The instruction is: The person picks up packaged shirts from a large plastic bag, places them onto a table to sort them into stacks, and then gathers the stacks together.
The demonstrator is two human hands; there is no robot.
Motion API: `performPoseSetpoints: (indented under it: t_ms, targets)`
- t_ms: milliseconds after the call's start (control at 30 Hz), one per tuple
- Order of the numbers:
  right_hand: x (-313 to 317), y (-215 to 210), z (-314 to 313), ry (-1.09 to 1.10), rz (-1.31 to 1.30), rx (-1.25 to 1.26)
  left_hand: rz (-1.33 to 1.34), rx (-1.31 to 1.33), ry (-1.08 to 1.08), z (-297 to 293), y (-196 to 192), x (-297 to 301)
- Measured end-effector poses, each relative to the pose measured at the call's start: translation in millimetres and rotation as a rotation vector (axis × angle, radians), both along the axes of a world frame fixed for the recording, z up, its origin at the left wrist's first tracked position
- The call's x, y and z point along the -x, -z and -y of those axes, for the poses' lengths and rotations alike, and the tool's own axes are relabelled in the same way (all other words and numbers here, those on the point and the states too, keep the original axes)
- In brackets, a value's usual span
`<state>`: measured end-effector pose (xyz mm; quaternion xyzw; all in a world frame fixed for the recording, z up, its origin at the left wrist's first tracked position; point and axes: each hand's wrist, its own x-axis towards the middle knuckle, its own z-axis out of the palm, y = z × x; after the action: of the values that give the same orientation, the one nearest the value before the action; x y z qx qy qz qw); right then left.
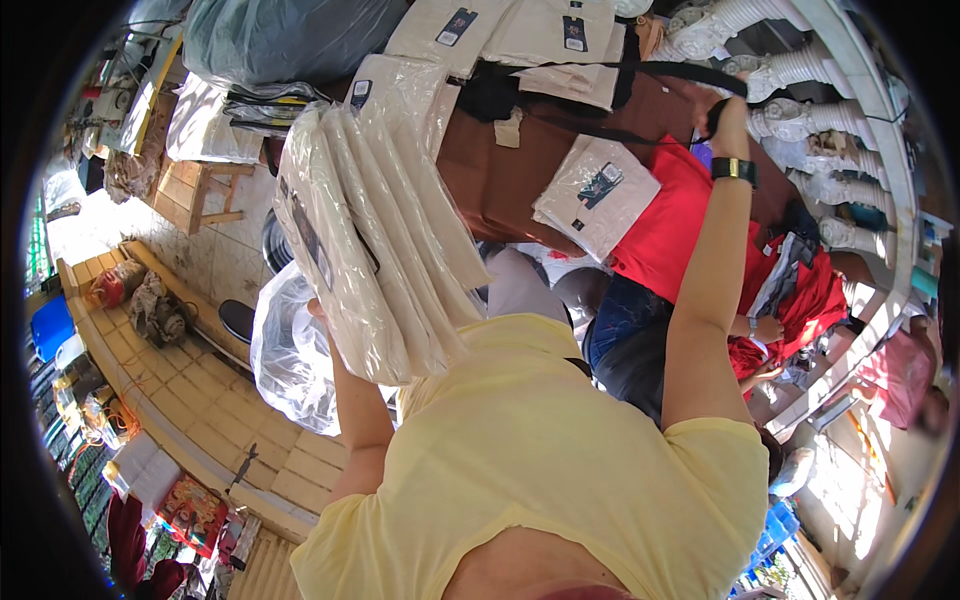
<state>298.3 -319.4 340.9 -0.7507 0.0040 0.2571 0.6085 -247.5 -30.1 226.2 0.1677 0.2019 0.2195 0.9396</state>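
Note:
A thick stack of cream folded garments in clear plastic bags (375,230) rests along my left forearm, its packs fanned side by side. My left hand (318,310) supports it from beneath at the left; most of its fingers are hidden behind the plastic. At the far right, my right hand (728,115) is closed around a long black strap (640,68), which stretches left across the brown-covered table (475,185) to a dark bundle. One bagged cream garment (603,188) with a dark label lies on the table, beside a red cloth (660,235).
More bagged garments (545,35) and a large grey plastic sack (290,40) occupy the table's far side. Another person's hands (768,330) handle red fabric at the right, near a white balustrade (870,130). A wooden stool (190,195) and clear plastic sheeting (290,350) are left.

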Motion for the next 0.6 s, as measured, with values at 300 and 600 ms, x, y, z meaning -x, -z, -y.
performPoseSetpoints:
  t_ms: [300, 600]
  targets:
    - [47.4, 161.7, -53.4, -0.331, 0.862, 1.135, -0.117, 0.043, -0.057, 4.8, 3.4, 20.9]
    - [67.3, 324.4, -195.9, -0.397, 0.558, 0.827, -0.273, 0.126, -0.110, 35.4, 7.3, 59.9]
